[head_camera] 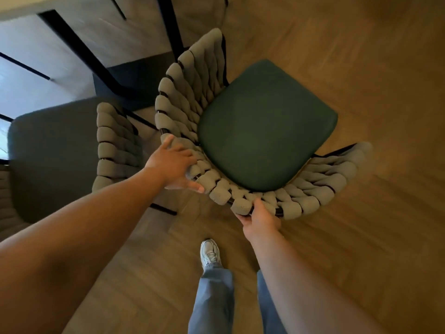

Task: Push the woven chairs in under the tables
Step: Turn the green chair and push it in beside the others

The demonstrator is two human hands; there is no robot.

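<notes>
Both hands on the woven chair (240,131) back rim; left hand (172,163) fingers draped over the weave, right hand (258,219) pinching the rim; chair out on open floor, seat front pointing upper right, table (19,4) off upper left.

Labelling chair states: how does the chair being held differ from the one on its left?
The held chair stands out on open floor, both hands on its woven back: left hand, right hand. The left chair is untouched. The held chair's cushion looks green, the left chair's dark grey. Both share grey woven backs.
</notes>
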